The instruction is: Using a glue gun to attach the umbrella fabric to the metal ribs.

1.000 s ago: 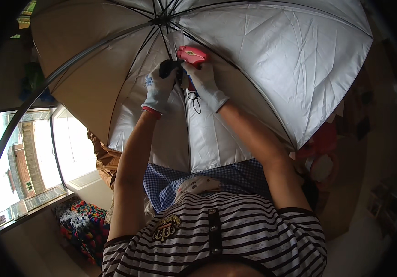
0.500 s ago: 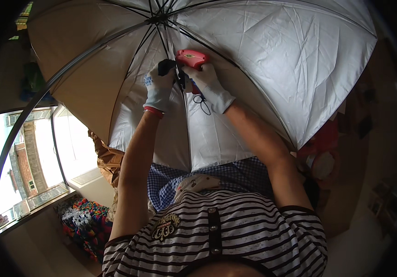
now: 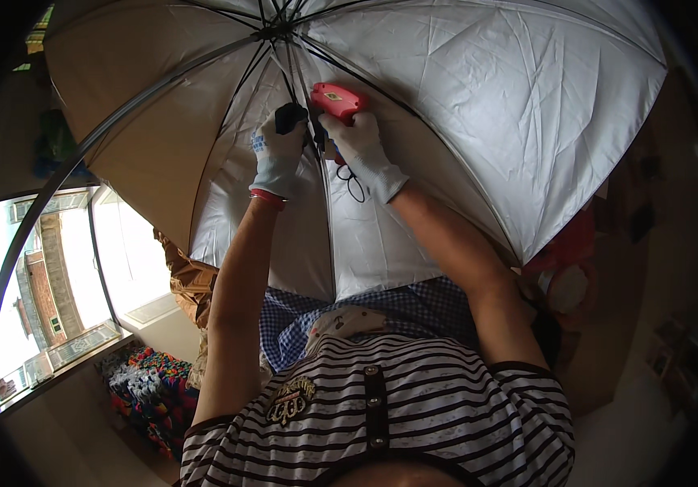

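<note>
An opened umbrella (image 3: 478, 122) with a silver lining spreads before me, its inside facing me and its dark ribs meeting at a black hub (image 3: 276, 32). My right hand (image 3: 359, 150), in a pale glove, is closed around a red tagging gun (image 3: 339, 99). A thin dark cord loop (image 3: 355, 189) hangs below that hand. Just to its left, my gloved left hand (image 3: 278, 158) is closed at a rib, with a small black piece (image 3: 289, 118) at its fingers; I cannot make out what it is. Both hands are close together, and the gun's nose is hidden between them.
The umbrella's long curved shaft (image 3: 97, 138) sweeps across the left side. Blue checked cloth (image 3: 438, 312) lies over my lap. At left are a bright window (image 3: 57, 276), brown crumpled material (image 3: 191, 284) and a multicoloured textile pile (image 3: 150, 394). Red objects (image 3: 568, 243) stand at right.
The tagging gun and my right hand have shifted slightly upward, and the gun has tilted a little. My left hand has barely moved and stays at the rib.
</note>
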`<control>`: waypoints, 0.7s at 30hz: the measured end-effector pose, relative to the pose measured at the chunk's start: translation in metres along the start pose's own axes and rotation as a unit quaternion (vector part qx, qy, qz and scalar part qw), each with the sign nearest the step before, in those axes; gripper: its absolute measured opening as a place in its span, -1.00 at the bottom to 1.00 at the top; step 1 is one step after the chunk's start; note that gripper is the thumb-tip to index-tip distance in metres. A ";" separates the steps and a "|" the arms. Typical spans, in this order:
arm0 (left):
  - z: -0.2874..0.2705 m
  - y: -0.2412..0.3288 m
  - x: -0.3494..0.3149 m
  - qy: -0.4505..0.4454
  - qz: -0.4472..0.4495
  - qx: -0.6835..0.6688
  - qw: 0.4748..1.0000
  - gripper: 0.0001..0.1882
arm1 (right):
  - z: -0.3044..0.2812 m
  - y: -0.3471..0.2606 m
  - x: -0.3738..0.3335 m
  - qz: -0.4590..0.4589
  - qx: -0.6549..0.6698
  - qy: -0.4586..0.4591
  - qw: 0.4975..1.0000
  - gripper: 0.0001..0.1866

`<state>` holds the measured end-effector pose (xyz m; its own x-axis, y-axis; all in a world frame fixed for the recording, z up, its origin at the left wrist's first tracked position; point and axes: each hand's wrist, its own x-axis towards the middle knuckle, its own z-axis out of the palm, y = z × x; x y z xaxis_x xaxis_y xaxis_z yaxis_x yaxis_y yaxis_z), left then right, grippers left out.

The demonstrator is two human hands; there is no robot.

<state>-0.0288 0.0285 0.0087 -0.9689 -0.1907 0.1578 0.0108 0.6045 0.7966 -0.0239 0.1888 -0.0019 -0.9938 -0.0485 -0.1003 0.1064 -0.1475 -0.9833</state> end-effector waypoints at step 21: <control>0.001 -0.003 0.000 0.003 -0.016 0.007 1.000 -0.77 | 0.005 -0.005 -0.006 -0.005 -0.036 0.032 0.999 -0.68</control>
<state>-0.0293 0.0273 0.0056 -0.9673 -0.2145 0.1354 -0.0240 0.6089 0.7929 -0.0181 0.1853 0.0042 -0.9952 0.0155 -0.0970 0.0956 -0.0760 -0.9925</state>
